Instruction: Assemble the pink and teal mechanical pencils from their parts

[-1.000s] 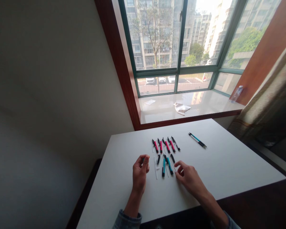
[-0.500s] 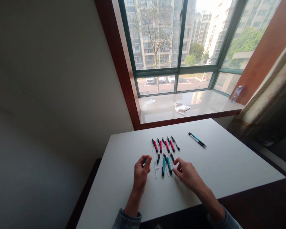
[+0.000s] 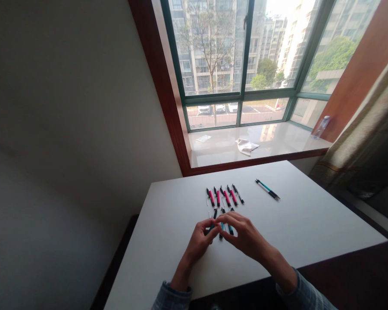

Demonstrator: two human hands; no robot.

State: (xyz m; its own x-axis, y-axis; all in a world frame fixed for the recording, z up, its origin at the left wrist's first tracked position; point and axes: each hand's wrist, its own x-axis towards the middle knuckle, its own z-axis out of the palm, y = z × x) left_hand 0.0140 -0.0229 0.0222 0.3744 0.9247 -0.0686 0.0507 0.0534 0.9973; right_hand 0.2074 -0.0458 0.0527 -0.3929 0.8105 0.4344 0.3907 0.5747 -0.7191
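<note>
My left hand (image 3: 198, 241) is closed around a teal pen barrel (image 3: 211, 227), of which only a small part shows between the fingers. The fingertips of my right hand (image 3: 244, 234) meet those of the left at the barrel's end; they are curled in a pinch, and what lies in them is hidden. Under and behind the hands lie teal pen barrels (image 3: 231, 229) with dark ends, partly covered by the right fingers. A black pen part (image 3: 215, 213) lies just beyond the left fingertips.
Farther back is a row of pink pen barrels (image 3: 218, 198) with black parts and thin refills between them. Two pens (image 3: 267, 190) lie together at the right on the white table (image 3: 310, 219). A crumpled cloth or paper (image 3: 246, 147) and a clear bottle (image 3: 322, 127) are on the windowsill.
My right hand has moved left from beside the teal row to meet my left hand. The left hand has shifted slightly right and tilted, keeping the teal barrel.
</note>
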